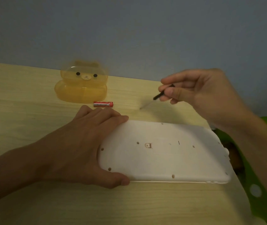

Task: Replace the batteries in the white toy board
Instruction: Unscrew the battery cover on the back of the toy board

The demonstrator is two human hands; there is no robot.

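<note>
The white toy board (167, 159) lies back side up on the wooden table, its battery cover closed with a small latch near the middle. My left hand (87, 146) grips the board's left end, fingers over the far edge and thumb on the near edge. My right hand (199, 91) hovers above the table behind the board and holds a thin black screwdriver (158, 96), tip pointing down and left, clear of the board. A red battery (103, 104) lies on the table just beyond my left fingers.
A translucent yellow bear-shaped box (82, 83) stands open at the back of the light wooden table (24, 114). A blue-grey wall rises behind. Green fabric (259, 192) lies past the table's right edge.
</note>
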